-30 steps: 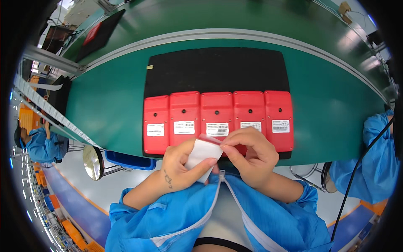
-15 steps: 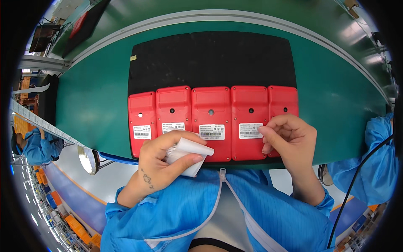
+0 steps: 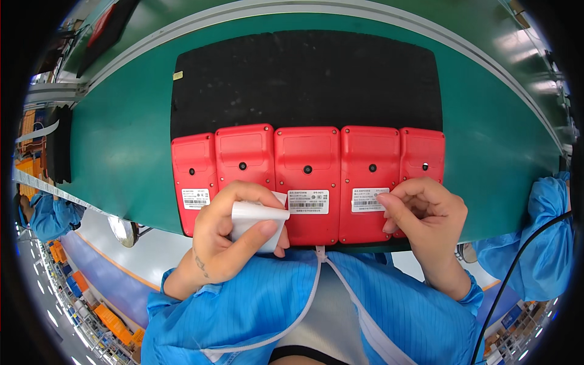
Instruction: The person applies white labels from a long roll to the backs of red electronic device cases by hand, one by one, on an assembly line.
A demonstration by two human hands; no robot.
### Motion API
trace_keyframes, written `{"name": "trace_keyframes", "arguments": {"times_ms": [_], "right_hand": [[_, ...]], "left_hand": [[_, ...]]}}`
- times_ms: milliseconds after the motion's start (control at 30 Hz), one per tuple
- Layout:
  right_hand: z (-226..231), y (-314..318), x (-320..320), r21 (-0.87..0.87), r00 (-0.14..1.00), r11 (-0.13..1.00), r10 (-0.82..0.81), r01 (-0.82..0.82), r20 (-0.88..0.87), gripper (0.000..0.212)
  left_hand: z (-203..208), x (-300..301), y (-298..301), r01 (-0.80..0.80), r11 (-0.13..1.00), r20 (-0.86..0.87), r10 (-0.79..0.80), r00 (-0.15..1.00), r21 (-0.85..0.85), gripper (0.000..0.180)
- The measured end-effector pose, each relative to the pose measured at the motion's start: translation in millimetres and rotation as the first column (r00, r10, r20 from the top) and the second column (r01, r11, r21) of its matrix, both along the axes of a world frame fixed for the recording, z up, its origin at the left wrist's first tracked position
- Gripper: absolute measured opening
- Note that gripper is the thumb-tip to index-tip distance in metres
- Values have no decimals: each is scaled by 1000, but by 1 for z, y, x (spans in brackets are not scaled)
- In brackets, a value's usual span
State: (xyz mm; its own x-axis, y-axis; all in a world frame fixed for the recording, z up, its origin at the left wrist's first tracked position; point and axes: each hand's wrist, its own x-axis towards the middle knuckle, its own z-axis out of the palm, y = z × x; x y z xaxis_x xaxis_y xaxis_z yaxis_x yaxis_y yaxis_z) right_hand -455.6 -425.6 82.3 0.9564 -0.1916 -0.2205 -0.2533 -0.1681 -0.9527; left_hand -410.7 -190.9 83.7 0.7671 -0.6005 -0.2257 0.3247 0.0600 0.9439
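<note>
the left hand (image 3: 234, 234) is grasping a white sheet of labels (image 3: 258, 222) over the near edge of five red devices (image 3: 307, 182), while the right hand (image 3: 426, 213), fingers curled, is pressing on the fifth device's label area.

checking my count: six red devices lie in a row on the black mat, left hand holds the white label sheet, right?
Not quite: the head view shows five red devices in the row on the black mat, not six. The left hand does hold the white label sheet.
</note>
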Motion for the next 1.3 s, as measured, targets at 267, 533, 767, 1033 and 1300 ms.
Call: {"name": "trace_keyframes", "arguments": {"times_ms": [267,533,767,1033,1300], "right_hand": [[0,-1,0,-1,1000,1000,-1,1,0,6],[-1,-3,-1,14,1000,1000,8,-8,5,5],[-1,-1,1,-10,1000,1000,5,-5,-7,5],[6,3,3,-126,998,992,23,-30,-55,6],[16,-5,13,-872,974,469,222,-137,-34,37]], "left_hand": [[-1,-2,0,-42,993,-83,33,996,-109,20],[-2,-4,0,-43,996,-68,38,997,-78,20],[0,-4,-2,-67,998,-43,66,997,-21,17],[-3,0,0,-49,999,16,49,999,-23,15],[6,-2,4,-96,993,-119,104,987,67,16]]}}
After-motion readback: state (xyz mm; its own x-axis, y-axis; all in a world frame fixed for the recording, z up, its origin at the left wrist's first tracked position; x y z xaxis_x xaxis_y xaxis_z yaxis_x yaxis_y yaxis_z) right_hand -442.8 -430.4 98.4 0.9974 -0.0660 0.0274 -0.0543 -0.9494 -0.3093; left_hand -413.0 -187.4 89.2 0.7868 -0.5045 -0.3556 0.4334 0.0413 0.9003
